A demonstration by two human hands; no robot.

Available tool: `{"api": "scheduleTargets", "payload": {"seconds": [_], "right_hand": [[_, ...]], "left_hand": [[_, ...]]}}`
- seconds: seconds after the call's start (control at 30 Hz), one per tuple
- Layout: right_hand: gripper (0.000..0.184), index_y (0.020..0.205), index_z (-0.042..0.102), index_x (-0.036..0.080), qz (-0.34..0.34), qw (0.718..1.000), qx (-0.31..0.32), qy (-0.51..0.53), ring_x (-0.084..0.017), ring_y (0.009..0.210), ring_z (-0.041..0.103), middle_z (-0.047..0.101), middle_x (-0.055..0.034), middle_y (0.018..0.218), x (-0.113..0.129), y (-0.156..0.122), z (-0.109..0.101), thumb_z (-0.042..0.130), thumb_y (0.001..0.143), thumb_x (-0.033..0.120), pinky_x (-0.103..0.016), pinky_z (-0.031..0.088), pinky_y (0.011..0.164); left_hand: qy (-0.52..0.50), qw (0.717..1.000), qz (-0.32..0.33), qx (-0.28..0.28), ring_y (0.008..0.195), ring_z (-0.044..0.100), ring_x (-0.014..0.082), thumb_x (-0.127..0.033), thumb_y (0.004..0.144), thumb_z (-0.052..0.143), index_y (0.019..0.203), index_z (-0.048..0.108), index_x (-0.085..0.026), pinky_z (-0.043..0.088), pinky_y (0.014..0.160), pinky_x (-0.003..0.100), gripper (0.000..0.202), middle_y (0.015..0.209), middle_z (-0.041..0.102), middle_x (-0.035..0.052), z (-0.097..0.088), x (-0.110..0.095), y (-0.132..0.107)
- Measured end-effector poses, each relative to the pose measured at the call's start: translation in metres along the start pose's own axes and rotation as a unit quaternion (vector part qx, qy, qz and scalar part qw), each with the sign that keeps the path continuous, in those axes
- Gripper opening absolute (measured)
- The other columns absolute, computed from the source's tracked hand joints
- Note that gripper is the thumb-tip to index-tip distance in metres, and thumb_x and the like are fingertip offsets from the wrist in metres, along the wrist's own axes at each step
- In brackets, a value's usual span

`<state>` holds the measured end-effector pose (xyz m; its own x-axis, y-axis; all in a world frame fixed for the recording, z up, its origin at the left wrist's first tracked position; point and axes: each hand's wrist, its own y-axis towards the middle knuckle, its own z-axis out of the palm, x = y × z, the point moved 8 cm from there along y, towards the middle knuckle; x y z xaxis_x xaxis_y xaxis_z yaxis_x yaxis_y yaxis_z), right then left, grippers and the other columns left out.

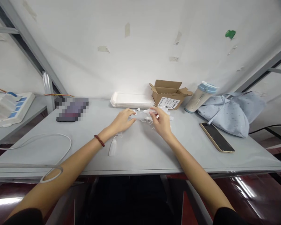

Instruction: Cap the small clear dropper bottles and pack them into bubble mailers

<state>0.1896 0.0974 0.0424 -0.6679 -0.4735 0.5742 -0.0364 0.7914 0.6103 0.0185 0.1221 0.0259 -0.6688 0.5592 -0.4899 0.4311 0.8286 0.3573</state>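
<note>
My left hand (pixel 124 120) is over the middle of the table, thumb and index finger apart. A small white piece (pixel 135 112) shows right at its index fingertip; whether the finger touches it I cannot tell. Just beyond lies a small white cap (pixel 138 109). In my right hand (pixel 162 122), a small translucent white squeeze bottle (pixel 148 111) is pinched between thumb and fingers, its narrow tip pointing left. Below and behind that hand sits a loose cluster of white pieces with thin strings (pixel 150 120). Another small white bottle (pixel 112 147) with a string lies nearer me, below my left wrist.
Along the wall stand a stack of white trays (pixel 133 100), an open cardboard box (pixel 170 97) and a tilted tumbler (pixel 200 98). A light blue cloth bag (pixel 224 114) and a phone (pixel 217 137) lie right. A white cable (pixel 67 140) loops across my left forearm.
</note>
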Motion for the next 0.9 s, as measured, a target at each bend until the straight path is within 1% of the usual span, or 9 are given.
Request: {"api": "scheduleTargets", "payload": {"seconds": [0.03, 0.1, 0.2, 0.27, 0.37, 0.5, 0.6, 0.73, 0.9], "right_hand": [[0.029, 0.109, 0.064, 0.019, -0.015, 0.999, -0.017, -0.035, -0.021, 0.078, 0.058, 0.069, -0.0101, 0.101, -0.007, 0.004, -0.005, 0.046, 0.093, 0.035, -0.034, 0.047, 0.072], [0.029, 0.11, 0.065, 0.019, -0.032, 0.993, -0.039, -0.111, -0.026, 0.089, 0.057, 0.069, -0.0109, 0.101, -0.022, 0.011, -0.012, 0.044, 0.095, 0.032, -0.039, 0.045, 0.082], [0.031, 0.111, 0.065, 0.016, -0.019, 0.982, -0.019, -0.188, -0.028, 0.094, 0.056, 0.07, -0.0136, 0.101, -0.05, 0.018, -0.013, 0.039, 0.095, 0.023, -0.043, 0.041, 0.088], [0.033, 0.112, 0.065, 0.014, 0.0, 0.977, -0.001, -0.211, -0.028, 0.095, 0.056, 0.069, -0.0155, 0.103, -0.064, 0.021, -0.012, 0.038, 0.093, 0.018, -0.043, 0.04, 0.09], [0.034, 0.113, 0.065, 0.012, 0.016, 0.975, 0.002, -0.222, -0.029, 0.098, 0.054, 0.068, -0.0173, 0.106, -0.073, 0.022, -0.013, 0.038, 0.093, 0.018, -0.044, 0.039, 0.09], [0.035, 0.113, 0.066, 0.014, 0.016, 0.974, -0.032, -0.222, -0.031, 0.102, 0.05, 0.064, -0.018, 0.107, -0.065, 0.019, -0.018, 0.039, 0.094, 0.023, -0.047, 0.039, 0.09], [0.034, 0.116, 0.064, 0.013, 0.012, 0.974, -0.039, -0.223, -0.033, 0.106, 0.047, 0.06, -0.02, 0.113, -0.054, 0.015, -0.017, 0.04, 0.094, 0.024, -0.049, 0.039, 0.089], [0.033, 0.116, 0.061, 0.011, -0.006, 0.972, -0.043, -0.232, -0.034, 0.108, 0.045, 0.057, -0.0215, 0.118, -0.033, 0.009, -0.012, 0.041, 0.094, 0.025, -0.049, 0.04, 0.089], [0.029, 0.112, 0.061, 0.011, -0.059, 0.977, -0.052, -0.199, -0.031, 0.106, 0.048, 0.058, -0.0189, 0.113, -0.001, -0.002, -0.002, 0.043, 0.094, 0.025, -0.045, 0.042, 0.09]], "left_hand": [[0.018, 1.0, -0.002, 0.008, 0.105, 0.062, 0.0247, -0.026, 0.085, 0.051, 0.11, 0.067, -0.013, 0.049, 0.093, 0.037, 0.032, 0.116, 0.066, 0.0116, 0.001, 0.004, 0.006], [0.054, 0.998, 0.003, 0.029, 0.111, 0.06, 0.0264, -0.022, 0.085, 0.049, 0.109, 0.068, -0.011, 0.045, 0.099, 0.039, 0.033, 0.118, 0.065, 0.0132, 0.005, 0.009, 0.016], [0.091, 0.995, 0.016, 0.048, 0.114, 0.058, 0.0285, -0.017, 0.084, 0.045, 0.109, 0.068, -0.01, 0.043, 0.103, 0.042, 0.035, 0.122, 0.064, 0.0147, 0.013, 0.013, 0.025], [0.104, 0.992, 0.031, 0.058, 0.113, 0.059, 0.0287, -0.014, 0.084, 0.044, 0.109, 0.069, -0.012, 0.044, 0.103, 0.044, 0.036, 0.123, 0.064, 0.0141, 0.018, 0.012, 0.028], [0.117, 0.99, 0.041, 0.072, 0.11, 0.06, 0.0288, -0.012, 0.082, 0.044, 0.106, 0.07, -0.014, 0.046, 0.099, 0.043, 0.035, 0.12, 0.066, 0.0138, 0.026, 0.015, 0.031], [0.124, 0.989, 0.03, 0.08, 0.105, 0.063, 0.0283, -0.01, 0.081, 0.047, 0.103, 0.07, -0.013, 0.048, 0.096, 0.042, 0.033, 0.113, 0.068, 0.0144, 0.031, 0.025, 0.033], [0.11, 0.991, 0.025, 0.072, 0.104, 0.063, 0.0267, -0.009, 0.079, 0.048, 0.101, 0.07, -0.015, 0.049, 0.094, 0.039, 0.031, 0.11, 0.068, 0.0127, 0.028, 0.029, 0.034], [0.074, 0.995, 0.042, 0.061, 0.102, 0.063, 0.0245, -0.007, 0.078, 0.048, 0.108, 0.067, -0.013, 0.049, 0.094, 0.038, 0.035, 0.117, 0.065, 0.0132, 0.025, 0.023, 0.037], [0.026, 0.992, 0.067, 0.102, 0.098, 0.064, 0.0217, -0.007, 0.081, 0.046, 0.114, 0.065, -0.014, 0.051, 0.089, 0.035, 0.039, 0.119, 0.064, 0.0124, 0.036, 0.017, 0.04]]}}
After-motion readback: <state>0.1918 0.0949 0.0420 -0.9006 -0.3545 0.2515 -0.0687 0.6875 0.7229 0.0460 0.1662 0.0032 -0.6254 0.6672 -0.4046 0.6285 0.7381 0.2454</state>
